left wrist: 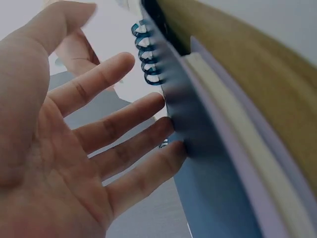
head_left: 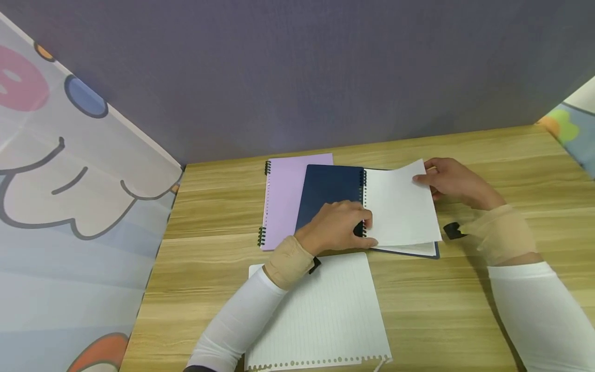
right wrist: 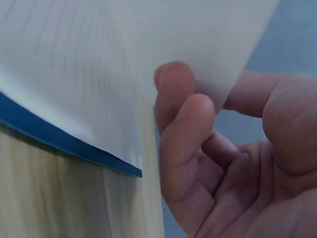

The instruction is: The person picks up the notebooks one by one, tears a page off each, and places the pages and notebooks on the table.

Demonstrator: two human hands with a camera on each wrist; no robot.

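Your right hand [head_left: 453, 178] has its grip clamped on the outer edge of the white page [head_left: 395, 206] in the open navy notebook [head_left: 325, 188], which lies on the bench [head_left: 195, 258], partly over the lilac notebook [head_left: 284, 201]. Your left hand [head_left: 337, 226] rests at the spiral binding [head_left: 363, 178], fingers apart; an uneven pull could rip the page raggedly, and too light a press could let the navy notebook slide.

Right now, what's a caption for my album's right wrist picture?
Right hand pinches a lifted page of a blue-covered notebook.
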